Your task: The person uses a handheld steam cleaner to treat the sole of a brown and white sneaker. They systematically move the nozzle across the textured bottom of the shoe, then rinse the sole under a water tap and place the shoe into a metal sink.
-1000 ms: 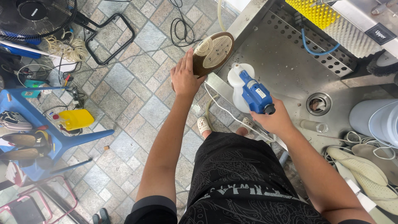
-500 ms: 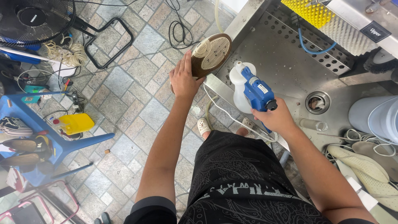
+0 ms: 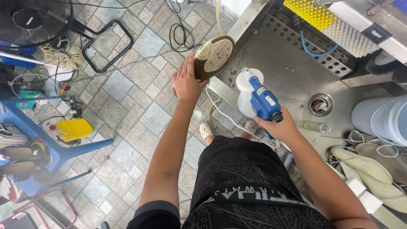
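Observation:
My left hand (image 3: 186,80) grips a shoe (image 3: 214,56), held sole up over the left edge of a steel sink basin (image 3: 292,72); the sole is brown with a cream patterned tread. My right hand (image 3: 277,127) holds a blue electric sprayer (image 3: 263,101) with a white bottle (image 3: 243,91) on its front, pointing toward the shoe. A white cord trails from the sprayer along the basin's front edge.
The basin has a round drain (image 3: 320,104), a perforated back panel and yellow and white brushes (image 3: 328,23) above. A pale bucket (image 3: 381,118) and insoles (image 3: 369,165) lie at right. On the tiled floor: a fan (image 3: 29,19), a yellow jug (image 3: 75,128), a blue rack with shoes (image 3: 21,144), cables.
The view has shifted slightly. The sprayer in my right hand has tilted a little more upright and drawn a bit closer to me; the shoe stays held in place.

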